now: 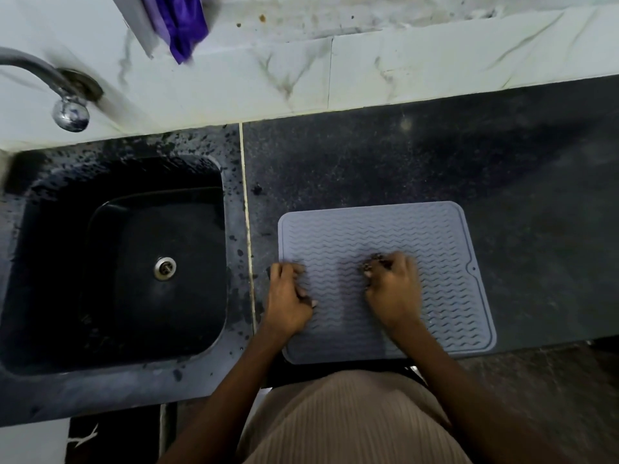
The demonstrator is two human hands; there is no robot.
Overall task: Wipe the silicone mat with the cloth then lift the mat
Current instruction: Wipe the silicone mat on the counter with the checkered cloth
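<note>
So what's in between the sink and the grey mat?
In the head view, a strip of dark speckled countertop with a pale seam running down it lies between the sink and the mat. The left hand overlaps the mat's left edge there.

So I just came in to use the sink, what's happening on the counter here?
A person is working on a grey silicone mat lying flat on the dark counter, right of the sink. The right hand is bunched on the middle of the mat, gripping something small and dark, probably the cloth. The left hand holds down the mat's left edge. The mat has not been lifted yet, and the sink itself is free.
</note>
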